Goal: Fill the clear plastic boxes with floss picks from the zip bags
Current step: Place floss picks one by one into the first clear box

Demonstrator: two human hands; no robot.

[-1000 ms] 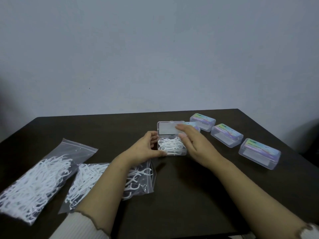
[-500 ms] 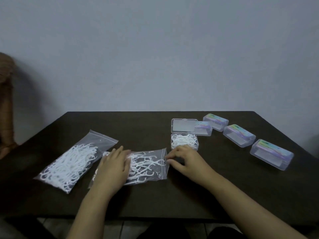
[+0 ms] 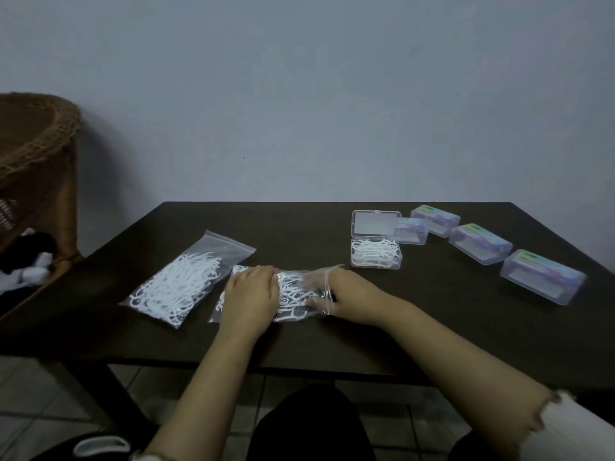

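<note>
Left hand [image 3: 251, 296] flat, pressing the near clear zip bag of white floss picks [image 3: 293, 294] to the dark table [image 3: 432, 311]. Right hand [image 3: 346, 294] is inside its mouth; fingers blurred, grip unclear. Open clear plastic box [image 3: 376, 257] lies up-right, nearest the right hand.

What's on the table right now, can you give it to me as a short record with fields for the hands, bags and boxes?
left hand: lies flat on the near zip bag, pressing it down
right hand: fingers reach inside the near zip bag's open end
far zip bag: lies untouched to the left, holds floss picks
open box: partly filled with floss picks, lid laid back
closed boxes: four, in a row to the right, nearest one
table: dark
</note>
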